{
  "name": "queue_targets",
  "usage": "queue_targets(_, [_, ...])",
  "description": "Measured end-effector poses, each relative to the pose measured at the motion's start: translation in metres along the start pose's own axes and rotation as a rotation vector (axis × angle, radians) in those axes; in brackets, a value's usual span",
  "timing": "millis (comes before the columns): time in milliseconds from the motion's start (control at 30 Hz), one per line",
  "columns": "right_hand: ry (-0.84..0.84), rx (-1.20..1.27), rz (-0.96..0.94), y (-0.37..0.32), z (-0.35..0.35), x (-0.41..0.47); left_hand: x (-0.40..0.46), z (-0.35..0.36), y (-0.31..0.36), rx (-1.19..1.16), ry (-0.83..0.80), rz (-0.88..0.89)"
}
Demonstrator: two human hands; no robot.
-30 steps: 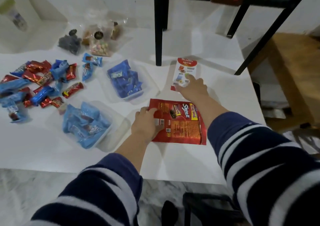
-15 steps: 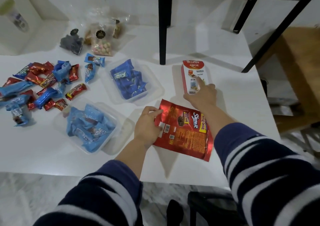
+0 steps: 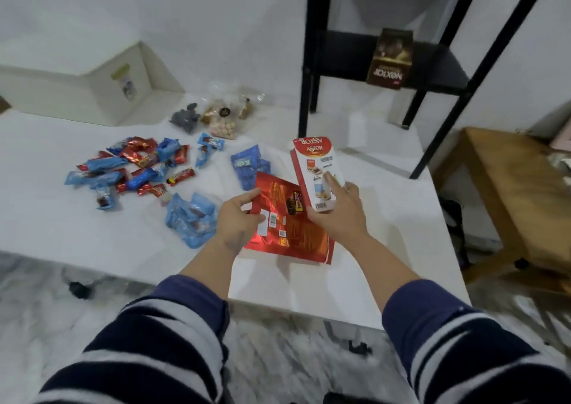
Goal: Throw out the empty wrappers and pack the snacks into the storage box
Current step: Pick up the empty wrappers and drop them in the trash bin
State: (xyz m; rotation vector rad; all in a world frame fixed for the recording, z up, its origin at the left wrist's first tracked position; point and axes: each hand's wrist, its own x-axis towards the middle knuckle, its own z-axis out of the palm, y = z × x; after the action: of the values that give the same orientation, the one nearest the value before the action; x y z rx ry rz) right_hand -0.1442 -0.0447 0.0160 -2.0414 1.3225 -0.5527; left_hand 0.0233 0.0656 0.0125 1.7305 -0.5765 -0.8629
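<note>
My left hand [image 3: 239, 218] grips the left edge of a flat red foil snack bag [image 3: 289, 233], lifted off the white table [image 3: 386, 249]. In my right hand [image 3: 341, 215] is a red and white Astor box [image 3: 315, 175], held upright above the red bag. A clear storage box [image 3: 244, 168] with dark blue snacks sits just behind the red bag. A second clear box [image 3: 193, 218] with light blue snacks lies left of my left hand. Loose red and blue wrapped snacks [image 3: 133, 168] are scattered at the left.
Clear bags of sweets [image 3: 221, 116] lie at the back of the table. A black metal shelf [image 3: 392, 60] holding a brown Nextar pack [image 3: 391, 60] stands at the far right corner. A wooden bench [image 3: 513, 193] is beside the table on the right.
My right hand has picked the Astor box up off the table. My left hand has lifted the red bag. The view has tilted upward.
</note>
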Motion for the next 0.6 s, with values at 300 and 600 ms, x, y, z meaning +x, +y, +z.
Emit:
queue_targets(300, [-0.125,0.038,-0.316,-0.157,0.075,-0.015,-0.047,-0.177,0.037,-0.27,0.441,0.053])
queue_targets(600, [-0.306,0.028,-0.614,-0.349,0.239,-0.084,-0.102,-0.407,0.001,-0.45,0.853,0.11])
